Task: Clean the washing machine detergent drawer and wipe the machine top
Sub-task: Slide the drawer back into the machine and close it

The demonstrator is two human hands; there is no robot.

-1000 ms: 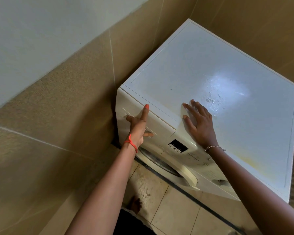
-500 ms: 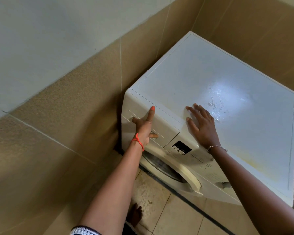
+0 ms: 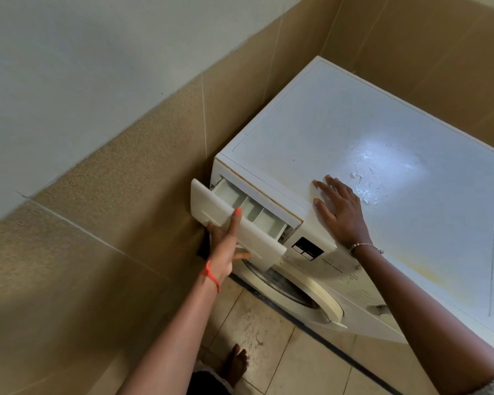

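Observation:
A white front-loading washing machine (image 3: 354, 143) stands in a tiled corner. Its detergent drawer (image 3: 240, 212) at the front top left is pulled partway out, showing three pale compartments. My left hand (image 3: 226, 246) grips the drawer's front panel from below, thumb up on the panel face. My right hand (image 3: 340, 212) lies flat with spread fingers on the front edge of the machine top. The top has a wet, glossy patch (image 3: 382, 172) just past my fingers and a yellowish stain (image 3: 428, 269) near the front right.
A beige tiled wall (image 3: 111, 223) runs close along the machine's left side, and another stands behind it. The round door (image 3: 303, 292) and a small display (image 3: 307, 249) sit below the drawer. My bare foot (image 3: 237, 363) stands on the tiled floor.
The drawer was closed with my left hand on its handle; now it has slid out toward me. My right hand stays planted on the top.

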